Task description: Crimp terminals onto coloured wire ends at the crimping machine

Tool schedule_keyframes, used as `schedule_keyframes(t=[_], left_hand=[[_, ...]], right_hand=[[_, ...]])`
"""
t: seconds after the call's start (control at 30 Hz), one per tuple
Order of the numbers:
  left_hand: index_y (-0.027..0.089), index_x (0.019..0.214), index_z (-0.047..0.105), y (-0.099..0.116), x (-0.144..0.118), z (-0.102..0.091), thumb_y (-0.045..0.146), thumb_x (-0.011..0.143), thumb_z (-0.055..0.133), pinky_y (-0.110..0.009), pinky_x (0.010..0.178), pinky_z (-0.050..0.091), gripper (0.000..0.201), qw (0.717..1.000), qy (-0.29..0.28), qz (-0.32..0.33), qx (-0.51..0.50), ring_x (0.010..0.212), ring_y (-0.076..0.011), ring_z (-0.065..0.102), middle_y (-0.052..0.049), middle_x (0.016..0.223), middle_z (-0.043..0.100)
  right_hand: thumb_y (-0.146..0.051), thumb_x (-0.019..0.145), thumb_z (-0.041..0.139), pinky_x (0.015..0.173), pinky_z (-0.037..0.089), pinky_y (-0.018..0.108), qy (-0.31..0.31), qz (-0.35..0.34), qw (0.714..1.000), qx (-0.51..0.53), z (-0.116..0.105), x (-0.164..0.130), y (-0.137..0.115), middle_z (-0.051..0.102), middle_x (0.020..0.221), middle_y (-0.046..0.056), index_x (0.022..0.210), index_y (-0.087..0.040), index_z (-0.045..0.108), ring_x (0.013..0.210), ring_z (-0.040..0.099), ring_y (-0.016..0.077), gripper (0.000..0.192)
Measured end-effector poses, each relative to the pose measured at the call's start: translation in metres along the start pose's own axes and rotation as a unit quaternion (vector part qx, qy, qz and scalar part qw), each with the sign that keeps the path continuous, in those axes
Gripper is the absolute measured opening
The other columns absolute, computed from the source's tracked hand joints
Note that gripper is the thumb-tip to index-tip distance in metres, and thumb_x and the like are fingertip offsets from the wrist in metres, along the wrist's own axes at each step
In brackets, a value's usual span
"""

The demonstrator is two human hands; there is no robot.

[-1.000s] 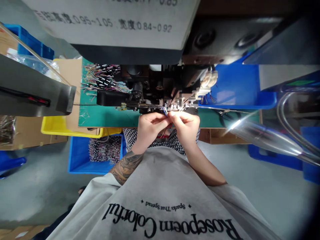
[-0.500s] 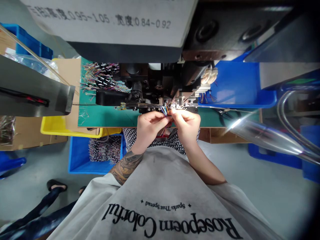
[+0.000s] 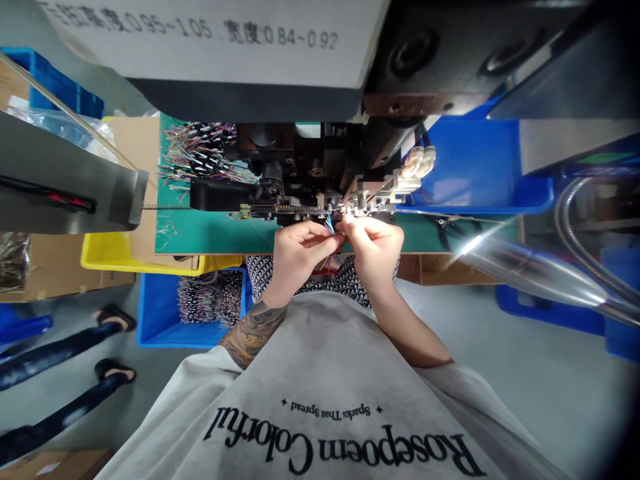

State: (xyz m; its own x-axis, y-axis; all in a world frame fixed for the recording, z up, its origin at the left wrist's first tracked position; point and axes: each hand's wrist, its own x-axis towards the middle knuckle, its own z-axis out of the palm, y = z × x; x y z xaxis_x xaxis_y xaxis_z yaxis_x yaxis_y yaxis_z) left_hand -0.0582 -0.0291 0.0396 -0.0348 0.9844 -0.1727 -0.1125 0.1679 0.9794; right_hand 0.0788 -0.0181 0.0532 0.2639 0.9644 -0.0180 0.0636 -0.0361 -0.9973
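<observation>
A small bundle of thin coloured wires point(image 3: 329, 225), with blue and white strands showing, is pinched in my left hand point(image 3: 303, 257). Its tips point up toward the black crimping machine point(image 3: 320, 167). Close beside it, my right hand point(image 3: 374, 250) has thumb and forefinger pressed together at the machine's lit working point, apparently on one of the wires; the fingertips partly hide it. Below my fingers, a few reddish wire ends hang down over my lap. A strip of terminals point(image 3: 300, 209) runs in from the left to the working point.
Many cut wires point(image 3: 200, 153) lie on the green table point(image 3: 220, 233) at left. Blue bins stand at lower left point(image 3: 155, 320) and right point(image 3: 470, 167), a yellow bin point(image 3: 105, 253) at left. A shiny lamp point(image 3: 540, 273) reaches in from the right. Another person's legs point(image 3: 60, 347) are at lower left.
My hands stay almost in place; the wire tips between them have shifted slightly, with fewer strands showing. The other person's legs at lower left have changed position, both feet now showing.
</observation>
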Motion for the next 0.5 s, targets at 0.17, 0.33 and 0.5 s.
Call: schedule_keyframes(t=[0.17, 0.33, 0.5], left_hand=[[0.021, 0.080, 0.079, -0.002, 0.001, -0.002, 0.042, 0.080, 0.091, -0.027, 0.060, 0.063, 0.024, 1.000, 0.008, -0.005, 0.000, 0.061, -0.0150, 0.072, -0.001, 0.073, 0.078], [0.020, 0.084, 0.083, 0.004, -0.001, -0.002, 0.039, 0.084, 0.088, -0.029, 0.061, 0.065, 0.020, 1.000, -0.009, -0.015, 0.015, 0.063, -0.0174, 0.075, -0.003, 0.077, 0.081], [0.020, 0.083, 0.084, 0.008, -0.002, -0.001, 0.034, 0.083, 0.089, -0.026, 0.059, 0.064, 0.016, 1.000, -0.027, -0.010, 0.012, 0.062, -0.0165, 0.075, -0.002, 0.075, 0.081]], right_hand=[[-0.040, 0.090, 0.075, 0.052, 0.038, 0.025, -0.007, 0.008, 1.000, 0.019, 0.000, 0.000, 0.002, 0.053, 0.054, -0.003, 0.061, -0.020, 0.074, 0.054, 0.045, 0.0094, 0.035], [-0.041, 0.089, 0.075, 0.052, 0.042, 0.025, -0.042, 0.012, 0.999, 0.020, -0.002, -0.003, 0.002, 0.056, 0.055, -0.003, 0.065, -0.020, 0.076, 0.054, 0.048, 0.0101, 0.032], [-0.040, 0.090, 0.074, 0.052, 0.040, 0.024, -0.037, -0.003, 0.999, 0.019, -0.003, -0.005, 0.002, 0.052, 0.053, -0.003, 0.057, -0.019, 0.067, 0.053, 0.045, 0.0087, 0.040]])
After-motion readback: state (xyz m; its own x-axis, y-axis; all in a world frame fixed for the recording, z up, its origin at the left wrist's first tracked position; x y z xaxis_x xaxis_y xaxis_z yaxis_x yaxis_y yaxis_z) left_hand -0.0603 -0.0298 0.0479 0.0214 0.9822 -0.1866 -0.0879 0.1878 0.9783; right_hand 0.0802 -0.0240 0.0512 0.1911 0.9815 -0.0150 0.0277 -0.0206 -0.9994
